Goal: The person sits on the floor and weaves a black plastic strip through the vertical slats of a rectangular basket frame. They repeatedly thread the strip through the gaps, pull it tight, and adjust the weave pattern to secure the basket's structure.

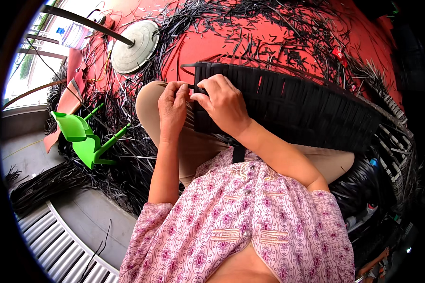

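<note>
Across my lap lies a long panel woven of flat black strips (288,106), slanting down toward the right. At its left end both my hands meet. My left hand (173,101) is closed, thumb and forefinger pinching a short dark strip that sticks out from the panel's edge. Close beside it, my right hand (224,104) rests over the panel's left corner, its thumb and fingers bent together around the same strip. The fingertips partly cover the strip, so its far end cannot be made out.
Loose black strips (179,28) and cut scraps litter the red floor (208,40). A round pale base with a pole (139,47) stands at the upper left. Left of my knee lies a green plastic chair-like object (87,141). A white slatted seat (61,245) is at the lower left.
</note>
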A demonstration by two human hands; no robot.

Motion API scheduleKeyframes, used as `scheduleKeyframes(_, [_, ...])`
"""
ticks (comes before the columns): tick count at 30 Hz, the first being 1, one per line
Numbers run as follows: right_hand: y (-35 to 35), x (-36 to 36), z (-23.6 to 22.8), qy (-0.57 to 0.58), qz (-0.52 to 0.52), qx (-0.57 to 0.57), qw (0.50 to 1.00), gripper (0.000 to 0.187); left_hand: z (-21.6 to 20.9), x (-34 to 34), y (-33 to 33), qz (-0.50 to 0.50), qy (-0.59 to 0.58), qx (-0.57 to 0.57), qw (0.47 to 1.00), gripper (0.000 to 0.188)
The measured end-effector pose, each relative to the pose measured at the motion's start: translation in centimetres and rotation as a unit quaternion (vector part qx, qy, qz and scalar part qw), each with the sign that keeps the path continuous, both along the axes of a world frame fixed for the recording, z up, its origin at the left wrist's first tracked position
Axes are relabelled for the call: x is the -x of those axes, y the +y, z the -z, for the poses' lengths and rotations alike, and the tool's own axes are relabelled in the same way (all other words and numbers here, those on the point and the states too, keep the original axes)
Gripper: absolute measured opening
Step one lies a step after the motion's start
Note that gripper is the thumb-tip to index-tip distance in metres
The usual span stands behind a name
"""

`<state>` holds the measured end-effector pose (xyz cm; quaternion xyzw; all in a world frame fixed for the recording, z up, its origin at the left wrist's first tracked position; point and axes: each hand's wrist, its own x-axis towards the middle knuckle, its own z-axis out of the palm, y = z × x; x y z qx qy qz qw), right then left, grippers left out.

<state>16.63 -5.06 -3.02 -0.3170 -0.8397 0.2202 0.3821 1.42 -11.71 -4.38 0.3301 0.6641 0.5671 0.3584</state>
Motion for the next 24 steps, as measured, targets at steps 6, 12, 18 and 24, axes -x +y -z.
scheduleKeyframes(6, [-1.3, -8.2, 0.3, -0.078, 0.058, -0.120, 0.988, 0.028, -0.5, -0.3, 0.1, -0.054, -0.068, 0.042, 0.995, 0.018])
scheduleKeyframes(12, [-2.7, -9.2, 0.3, -0.168, 0.102, -0.141, 0.970, 0.042, 0.4, -0.8, -0.1, -0.095, -0.123, 0.020, 0.988, 0.021])
scheduleKeyframes(18, [-2.5, -9.5, 0.5, -0.156, 0.067, -0.133, 0.976, 0.035, -0.1, -1.1, -0.5, -0.112, -0.096, 0.033, 0.989, 0.023])
scheduleKeyframes(24, [-2.8, -11.4, 1.6, -0.125, 0.016, -0.114, 0.986, 0.031, 0.6, -1.4, -1.1, -0.089, 0.065, 0.044, 0.993, 0.026])
